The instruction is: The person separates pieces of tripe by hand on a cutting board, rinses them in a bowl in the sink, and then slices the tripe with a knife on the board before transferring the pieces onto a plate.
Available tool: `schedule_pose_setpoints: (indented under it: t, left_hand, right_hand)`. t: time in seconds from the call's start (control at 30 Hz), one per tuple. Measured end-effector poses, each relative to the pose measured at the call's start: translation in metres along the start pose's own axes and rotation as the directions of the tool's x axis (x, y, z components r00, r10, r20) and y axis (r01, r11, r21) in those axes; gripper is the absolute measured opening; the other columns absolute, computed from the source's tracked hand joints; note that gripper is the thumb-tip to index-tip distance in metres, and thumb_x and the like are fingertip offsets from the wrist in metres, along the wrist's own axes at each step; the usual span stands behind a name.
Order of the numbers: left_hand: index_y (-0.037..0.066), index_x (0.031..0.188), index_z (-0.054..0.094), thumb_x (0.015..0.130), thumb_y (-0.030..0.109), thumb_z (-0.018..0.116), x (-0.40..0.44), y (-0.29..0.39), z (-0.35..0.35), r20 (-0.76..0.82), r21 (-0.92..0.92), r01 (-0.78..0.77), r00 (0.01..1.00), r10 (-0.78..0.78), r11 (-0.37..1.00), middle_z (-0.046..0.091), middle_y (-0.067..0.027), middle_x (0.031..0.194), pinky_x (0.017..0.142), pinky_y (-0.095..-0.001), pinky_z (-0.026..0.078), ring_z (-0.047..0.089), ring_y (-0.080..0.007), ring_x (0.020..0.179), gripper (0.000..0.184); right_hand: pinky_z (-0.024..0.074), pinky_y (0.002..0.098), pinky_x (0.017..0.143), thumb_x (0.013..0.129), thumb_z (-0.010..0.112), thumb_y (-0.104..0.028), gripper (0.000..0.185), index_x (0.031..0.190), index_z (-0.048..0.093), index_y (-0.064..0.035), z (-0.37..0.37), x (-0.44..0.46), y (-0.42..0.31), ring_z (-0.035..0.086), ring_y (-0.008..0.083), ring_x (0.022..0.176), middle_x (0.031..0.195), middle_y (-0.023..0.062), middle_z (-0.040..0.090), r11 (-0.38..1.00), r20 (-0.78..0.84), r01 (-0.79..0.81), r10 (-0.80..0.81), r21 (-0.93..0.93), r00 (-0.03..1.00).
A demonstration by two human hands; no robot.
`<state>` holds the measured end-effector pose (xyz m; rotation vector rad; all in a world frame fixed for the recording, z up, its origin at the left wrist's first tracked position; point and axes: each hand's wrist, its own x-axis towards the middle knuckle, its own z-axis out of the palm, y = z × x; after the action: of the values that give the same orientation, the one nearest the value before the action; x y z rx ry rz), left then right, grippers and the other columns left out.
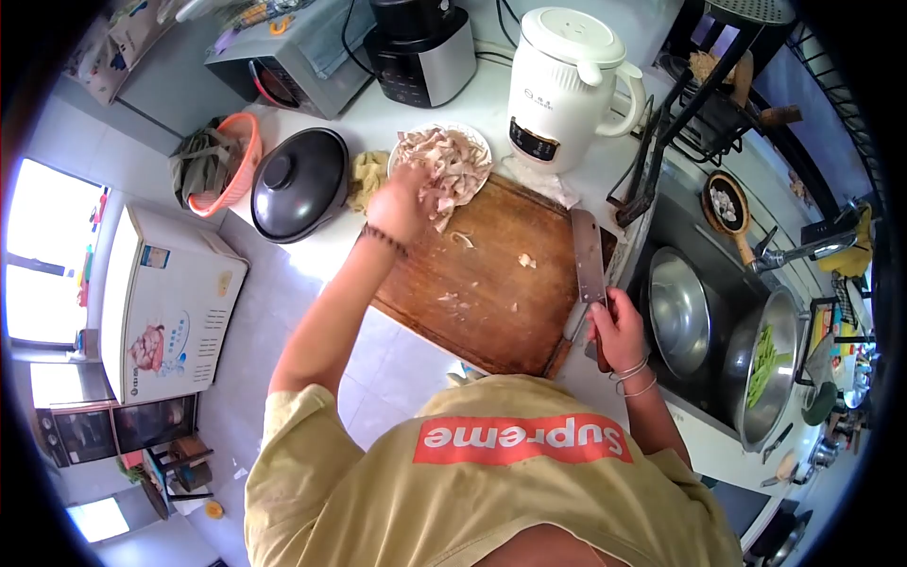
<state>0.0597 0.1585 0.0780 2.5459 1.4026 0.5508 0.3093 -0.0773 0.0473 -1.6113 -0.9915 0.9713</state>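
My right hand (619, 331) is wrapped round the handle of a cleaver (588, 255). Its blade lies along the right edge of a wooden cutting board (491, 302), pointing away from me. My left hand (402, 203) is at the near left side of a white plate (487, 156) heaped with pale sliced meat (444, 161). Its fingers reach into or against the slices; they are partly hidden and blurred, so their grip does not show. Some slices hang over the plate's near rim onto the board. Small pale scraps (526, 261) are scattered on the wood.
Left of the plate are a yellowish cloth (368, 180) and a black lidded pot (299, 185). A white electric kettle (567, 90) stands behind the board. On the right, a sink holds a metal bowl (678, 312) and another bowl (789, 326) with green vegetable pieces (763, 364).
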Motion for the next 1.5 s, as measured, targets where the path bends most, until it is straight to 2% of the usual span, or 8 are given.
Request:
schedule_pose_setpoints:
  t: [0.1,0.23,0.4,0.63,0.83,1.17,1.37,1.5]
  left_hand:
    - [0.009,0.102,0.051,0.081,0.026,0.049,-0.039,0.003,0.019,0.236,0.087,0.019,0.971,-0.039,0.996,0.055,-0.0145,0.096,0.066,-0.0401,0.048,0.056,-0.0292,0.084,0.027]
    - [0.013,0.11,0.047,0.078,0.029,0.053,-0.057,0.018,0.043,0.251,0.13,0.035,0.966,-0.067,0.991,0.048,-0.0098,0.113,0.068,-0.0382,0.049,0.056,-0.026,0.089,0.036]
    - [0.015,0.099,0.051,0.078,0.019,0.05,-0.041,0.021,0.063,0.285,0.251,0.049,0.951,-0.123,0.967,0.048,-0.0104,0.098,0.065,-0.0374,0.049,0.055,-0.026,0.088,0.021]
    - [0.012,0.102,0.048,0.075,0.014,0.052,-0.039,0.042,0.065,0.486,0.212,0.104,0.851,-0.197,0.972,0.048,-0.013,0.105,0.067,-0.0407,0.048,0.055,-0.0306,0.087,0.027]
    - [0.011,0.104,0.046,0.076,0.013,0.049,-0.035,0.09,0.078,0.51,-0.148,-0.151,0.835,0.207,0.977,0.045,-0.0188,0.105,0.071,-0.0411,0.047,0.056,-0.0341,0.085,0.028]
    - [0.007,0.099,0.053,0.08,0.012,0.042,-0.027,0.1,0.103,0.72,-0.04,-0.286,0.656,0.226,0.957,0.044,-0.02,0.109,0.077,-0.0406,0.045,0.055,-0.0353,0.089,0.023]
    - [0.008,0.107,0.052,0.078,0.008,0.046,-0.021,0.058,0.121,0.613,-0.177,-0.351,0.692,0.382,0.919,0.047,-0.0205,0.109,0.079,-0.0396,0.045,0.055,-0.0344,0.091,0.03]
    - [0.007,0.099,0.054,0.074,0.006,0.051,0.021,0.059,0.031,0.484,-0.03,-0.127,0.866,0.126,0.991,0.05,-0.0193,0.104,0.079,-0.04,0.044,0.054,-0.0318,0.09,0.025]
  right_hand:
    - [0.041,0.0217,0.045,0.083,0.052,-0.013,0.02,0.097,0.049,0.0004,0.001,0.005,0.002,0.051,0.0072,0.048,0.063,0.0022,0.054,1.0,0.015,0.012,-0.012,-0.006,1.0]
    - [0.0411,0.0218,0.045,0.083,0.052,-0.012,0.019,0.097,0.049,0.0006,0.006,0.006,-0.007,0.051,0.0076,0.049,0.064,0.0024,0.054,1.0,0.044,-0.024,0.024,0.002,0.999]
    - [0.0416,0.0218,0.046,0.082,0.053,-0.011,0.021,0.097,0.049,0.0011,0.008,0.001,-0.016,0.051,0.0081,0.049,0.065,0.0031,0.054,1.0,0.074,-0.015,0.017,-0.02,0.997]
    - [0.0421,0.0219,0.046,0.082,0.053,-0.012,0.021,0.098,0.049,0.0009,0.003,0.0,-0.004,0.051,0.008,0.049,0.065,0.0031,0.054,1.0,0.054,0.001,0.0,-0.014,0.999]
    - [0.041,0.022,0.045,0.083,0.053,-0.013,0.021,0.098,0.048,0.0008,0.001,0.0,-0.006,0.051,0.0077,0.048,0.064,0.0029,0.053,1.0,0.039,0.007,-0.008,0.009,0.999]
    - [0.0406,0.0215,0.045,0.083,0.051,-0.012,0.018,0.096,0.049,0.0001,-0.001,0.002,0.003,0.05,0.0074,0.049,0.065,0.0026,0.054,0.999,0.009,-0.026,0.025,0.03,1.0]
    - [0.041,0.0217,0.046,0.084,0.051,-0.013,0.02,0.098,0.049,0.0007,-0.001,0.001,0.004,0.05,0.0074,0.049,0.066,0.0027,0.054,0.999,0.005,0.001,-0.001,0.036,1.0]
    - [0.0409,0.0213,0.046,0.084,0.051,-0.014,0.02,0.098,0.048,0.0004,-0.002,0.002,0.005,0.05,0.007,0.05,0.066,0.002,0.053,0.999,0.004,-0.013,0.013,0.05,1.0]
